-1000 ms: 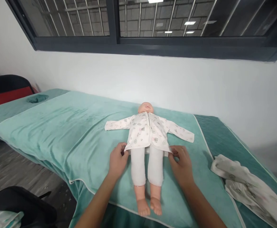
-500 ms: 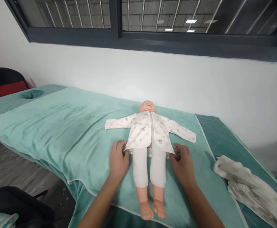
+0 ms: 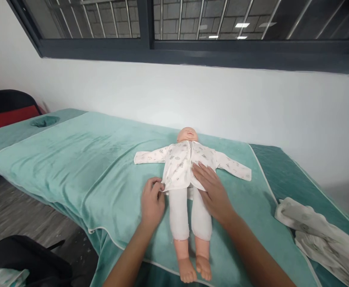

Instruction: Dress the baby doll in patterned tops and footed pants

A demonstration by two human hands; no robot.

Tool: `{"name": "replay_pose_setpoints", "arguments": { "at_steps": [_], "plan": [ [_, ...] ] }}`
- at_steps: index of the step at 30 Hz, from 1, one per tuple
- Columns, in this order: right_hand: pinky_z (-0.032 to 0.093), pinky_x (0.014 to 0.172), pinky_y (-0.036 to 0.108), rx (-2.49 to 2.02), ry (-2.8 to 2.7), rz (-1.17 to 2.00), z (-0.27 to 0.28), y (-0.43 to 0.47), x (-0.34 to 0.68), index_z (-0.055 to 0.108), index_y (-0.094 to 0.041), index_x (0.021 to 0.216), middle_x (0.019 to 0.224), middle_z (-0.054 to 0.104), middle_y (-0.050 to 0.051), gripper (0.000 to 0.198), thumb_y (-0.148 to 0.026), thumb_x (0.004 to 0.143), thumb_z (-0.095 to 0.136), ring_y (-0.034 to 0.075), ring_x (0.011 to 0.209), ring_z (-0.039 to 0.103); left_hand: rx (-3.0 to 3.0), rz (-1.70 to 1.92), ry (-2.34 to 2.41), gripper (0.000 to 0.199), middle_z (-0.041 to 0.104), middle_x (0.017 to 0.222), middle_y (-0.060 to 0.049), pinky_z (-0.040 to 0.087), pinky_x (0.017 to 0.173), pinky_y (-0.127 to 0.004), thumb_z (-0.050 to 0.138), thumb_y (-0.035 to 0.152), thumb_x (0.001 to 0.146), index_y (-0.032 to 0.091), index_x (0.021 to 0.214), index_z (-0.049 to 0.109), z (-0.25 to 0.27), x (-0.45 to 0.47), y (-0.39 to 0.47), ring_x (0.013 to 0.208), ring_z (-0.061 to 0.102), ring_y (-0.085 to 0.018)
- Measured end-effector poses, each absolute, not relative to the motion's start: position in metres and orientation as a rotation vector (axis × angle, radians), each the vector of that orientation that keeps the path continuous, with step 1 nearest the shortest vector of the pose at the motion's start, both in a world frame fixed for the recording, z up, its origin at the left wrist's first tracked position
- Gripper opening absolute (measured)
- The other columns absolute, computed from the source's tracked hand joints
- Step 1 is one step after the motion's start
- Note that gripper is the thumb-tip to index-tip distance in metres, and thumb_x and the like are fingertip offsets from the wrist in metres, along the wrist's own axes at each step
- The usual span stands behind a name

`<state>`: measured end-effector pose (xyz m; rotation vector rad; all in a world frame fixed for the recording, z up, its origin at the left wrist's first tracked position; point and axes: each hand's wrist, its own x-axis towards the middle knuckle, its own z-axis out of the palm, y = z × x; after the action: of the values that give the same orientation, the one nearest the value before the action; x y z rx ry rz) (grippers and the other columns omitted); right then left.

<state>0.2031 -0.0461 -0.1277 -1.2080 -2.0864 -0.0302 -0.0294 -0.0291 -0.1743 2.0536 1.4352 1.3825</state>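
One printed jacket [image 3: 178, 164] on baby doll [image 3: 188, 134] | left hand [image 3: 152, 202] pinching hem [image 3: 176, 188], right hand [image 3: 212, 193] spread on front panel [image 3: 204, 153] | likely straightening (next needs light tension)

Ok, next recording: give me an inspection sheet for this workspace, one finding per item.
Surface: teal plush blanket with pale edging, creased.
Handled things: bald plastic baby doll with white-covered legs, on its back; white long-sleeved printed cotton jacket over its torso, sleeves spread.
Clutter: crumpled white patterned cloth, right side.
Hands: left hand at the jacket's lower corner, grip unclear; right hand palm down on the jacket's lower front.
Cables: nothing seen.
Surroundings: white wall, dark grey window frame with metal bars behind the glass; black-and-red padded object, far left.
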Motion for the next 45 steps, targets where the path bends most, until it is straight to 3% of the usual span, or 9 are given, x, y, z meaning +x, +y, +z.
{"name": "replay_pose_setpoints", "arguments": {
  "at_steps": [5,10,15,19,23,30,36,40,45],
  "plan": [
    [0.022,0.121,0.056,-1.172,-2.072,0.103,-0.135,-0.058,0.213,0.047,-0.033,0.146,0.156,0.041,0.002,0.050,-0.020,0.097,0.048,0.026,0.149,0.028,1.989,1.415,1.342,0.020,0.058,0.107,-0.005,0.045,0.084,-0.034,0.047,0.001,0.080,0.020,0.079,0.051,-0.172,-0.030,-0.030,0.099,0.056,-0.019],
    [0.037,0.113,0.051,-1.117,-1.646,0.453,-0.130,-0.067,0.221,0.073,-0.027,0.113,0.129,0.068,0.004,0.027,-0.030,0.098,0.050,0.027,0.129,0.056,2.004,1.489,1.160,0.017,0.059,0.107,-0.005,0.045,0.088,-0.035,0.049,0.005,0.084,0.020,0.084,0.055,-0.169,-0.032,-0.032,0.101,0.057,-0.019],
    [0.052,0.087,0.040,-1.405,-1.123,0.452,-0.124,-0.031,0.240,0.073,-0.021,0.091,0.099,0.075,0.007,0.032,-0.047,0.092,0.055,0.025,0.098,0.068,1.922,1.526,1.100,0.012,0.060,0.106,-0.005,0.046,0.090,-0.035,0.050,0.014,0.089,0.020,0.086,0.059,-0.166,-0.034,-0.033,0.102,0.058,-0.019],
    [0.046,0.080,0.039,-1.758,-1.287,0.344,-0.141,0.003,0.268,0.069,-0.021,0.075,0.081,0.072,0.008,0.044,-0.055,0.092,0.048,0.024,0.081,0.064,1.735,1.473,1.258,0.017,0.064,0.109,-0.007,0.045,0.094,-0.037,0.050,0.029,0.094,0.020,0.088,0.063,-0.162,-0.032,-0.028,0.105,0.059,-0.021],
    [0.041,0.073,0.038,-1.876,-1.466,0.134,-0.160,0.006,0.277,0.061,-0.022,0.061,0.072,0.066,0.011,0.056,-0.063,0.092,0.039,0.025,0.074,0.056,1.449,1.324,1.353,0.027,0.069,0.116,-0.008,0.045,0.099,-0.038,0.056,0.040,0.091,0.020,0.105,0.068,-0.152,-0.026,-0.011,0.110,0.062,-0.024],
    [0.040,0.067,0.033,-1.717,-1.356,0.506,-0.149,-0.010,0.263,0.057,-0.022,0.062,0.069,0.062,0.003,0.050,-0.065,0.087,0.049,0.021,0.072,0.053,0.920,1.047,0.999,0.042,0.077,0.097,-0.012,0.054,0.090,-0.038,0.069,0.046,0.083,0.012,0.108,0.070,-0.127,-0.010,0.029,0.099,0.070,-0.027],
    [0.039,0.058,0.027,-1.333,-1.067,0.968,-0.150,-0.006,0.254,0.048,-0.022,0.065,0.064,0.051,-0.004,0.046,-0.062,0.077,0.068,0.015,0.063,0.046,0.721,0.929,0.784,0.039,0.075,0.109,-0.017,0.059,0.089,-0.037,0.070,0.036,0.085,0.008,0.112,0.069,-0.127,0.006,0.050,0.098,0.073,-0.026],
    [0.048,0.065,0.028,-1.109,-0.940,1.138,-0.153,-0.004,0.249,0.059,-0.022,0.082,0.080,0.064,-0.001,0.037,-0.055,0.075,0.075,0.017,0.073,0.057,0.712,0.942,0.708,0.042,0.075,0.109,-0.016,0.059,0.091,-0.037,0.072,0.031,0.083,0.008,0.119,0.066,-0.135,0.012,0.060,0.099,0.073,-0.026],
    [0.053,0.075,0.030,-1.078,-0.865,1.088,-0.152,-0.002,0.248,0.063,-0.022,0.093,0.099,0.071,0.002,0.034,-0.049,0.077,0.076,0.020,0.088,0.065,0.712,0.933,0.659,0.045,0.075,0.111,-0.016,0.060,0.091,-0.036,0.072,0.029,0.083,0.009,0.122,0.065,-0.137,0.022,0.071,0.100,0.073,-0.026]
  ]
}}
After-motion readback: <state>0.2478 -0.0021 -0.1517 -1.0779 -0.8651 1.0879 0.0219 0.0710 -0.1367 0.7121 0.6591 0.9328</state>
